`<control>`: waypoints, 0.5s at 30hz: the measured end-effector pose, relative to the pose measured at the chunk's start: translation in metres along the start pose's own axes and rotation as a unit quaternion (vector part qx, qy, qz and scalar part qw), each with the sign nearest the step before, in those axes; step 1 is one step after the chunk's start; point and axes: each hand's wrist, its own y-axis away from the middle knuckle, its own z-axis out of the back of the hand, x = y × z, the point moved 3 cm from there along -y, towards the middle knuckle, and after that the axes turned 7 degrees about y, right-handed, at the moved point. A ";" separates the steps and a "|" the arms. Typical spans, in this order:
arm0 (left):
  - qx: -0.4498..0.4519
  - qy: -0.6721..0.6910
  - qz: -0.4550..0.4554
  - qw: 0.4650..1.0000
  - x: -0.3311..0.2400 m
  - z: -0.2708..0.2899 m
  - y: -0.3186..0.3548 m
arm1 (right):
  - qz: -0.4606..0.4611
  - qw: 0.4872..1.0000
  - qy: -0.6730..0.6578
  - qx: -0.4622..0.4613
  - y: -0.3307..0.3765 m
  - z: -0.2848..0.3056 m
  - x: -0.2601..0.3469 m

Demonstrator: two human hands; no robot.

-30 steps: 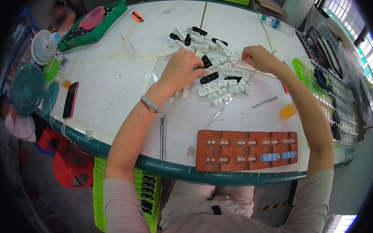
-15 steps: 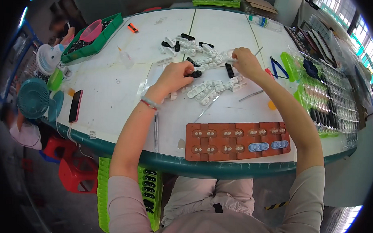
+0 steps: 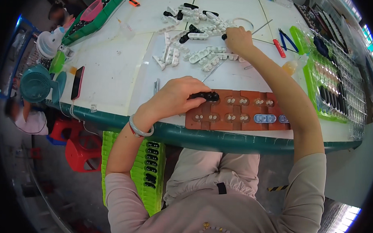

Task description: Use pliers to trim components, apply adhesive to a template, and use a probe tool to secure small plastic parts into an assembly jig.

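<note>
My left hand (image 3: 180,93) is closed, fingers and thumb pinching a black oblong plastic piece (image 3: 207,96). The piece is at the upper left cavity of the brown-red moulded tray (image 3: 213,125) by the table's near edge; whether it touches the tray is unclear. White paired pegs show in other cavities, and a blue translucent oblong piece (image 3: 264,118) sits in the lower row. Farther off, my right hand (image 3: 238,39) has its fingertips closed on another black piece (image 3: 224,37), mostly hidden, beside the loose pile of white oblong pieces (image 3: 212,60). More black pieces (image 3: 194,29) lie in that pile.
At right lie blue-handled pliers (image 3: 287,40), a red-handled tool (image 3: 279,48) and a green-edged clear tray (image 3: 327,80). Left are a phone (image 3: 77,83), fans (image 3: 34,83) and a green bin (image 3: 95,19). Green trays (image 3: 151,189) stand below the table edge. Other people sit far left.
My left hand has come back from the pile to the brown-red tray with a black piece. My right hand has stayed by the pile and now has a black piece at its fingertips. The view has tilted.
</note>
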 end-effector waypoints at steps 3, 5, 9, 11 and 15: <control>0.011 0.018 0.004 1.000 0.003 0.001 0.006 | 0.020 1.000 -0.021 -0.010 -0.007 -0.009 -0.007; 0.004 0.030 0.000 1.000 0.007 -0.002 0.008 | 0.009 0.998 -0.058 -0.017 -0.010 -0.014 -0.018; -0.015 0.072 0.045 0.996 0.008 -0.002 0.017 | 0.070 0.959 -0.256 -0.102 0.030 0.027 -0.026; -0.020 0.091 0.048 0.995 0.009 -0.004 0.019 | 0.065 0.907 -0.414 -0.034 0.065 0.049 -0.028; -0.036 0.141 0.048 0.988 0.015 -0.006 0.019 | 0.060 0.861 -0.504 0.033 0.128 0.072 -0.032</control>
